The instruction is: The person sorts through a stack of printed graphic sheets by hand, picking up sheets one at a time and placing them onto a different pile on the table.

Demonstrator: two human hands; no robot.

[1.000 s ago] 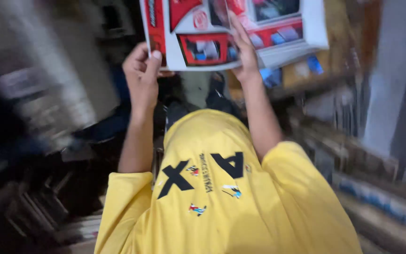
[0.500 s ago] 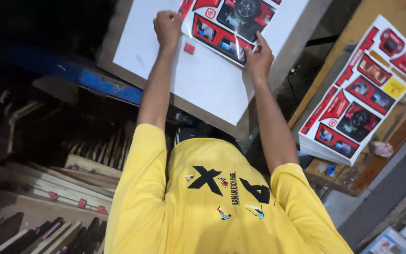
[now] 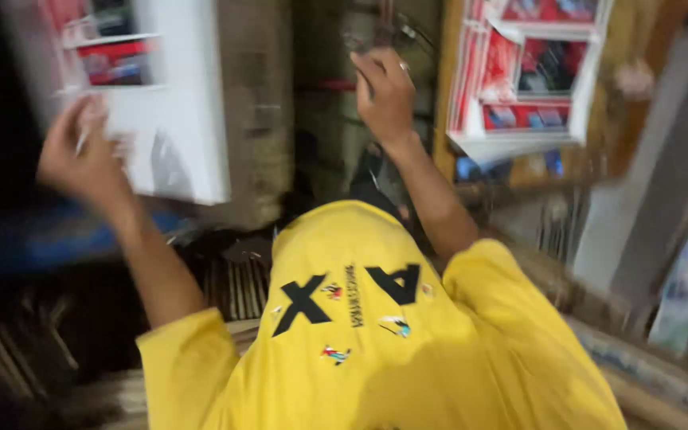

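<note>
My left hand (image 3: 81,155) grips the lower left edge of a large white printed sheet (image 3: 177,135) with red and dark panels near its top; the sheet is blurred. My right hand (image 3: 384,91) is raised in the middle, off the sheet, fingers loosely curled with nothing seen in them. It hangs between the sheet and a stack of similar red-and-white printed sheets (image 3: 531,80) at the upper right. My yellow shirt (image 3: 376,334) with dark letters fills the lower middle.
A brown cardboard board (image 3: 252,119) stands behind the white sheet. The stack at the right rests on a wooden shelf (image 3: 447,119). Piles of flat sheets on edge (image 3: 232,287) lie low at the left, under a blue bar (image 3: 41,239). More boards lean at the right.
My right hand has come off the white sheet and moved right. The sheet has swung to the left with my left hand. The view has shifted and blurred.
</note>
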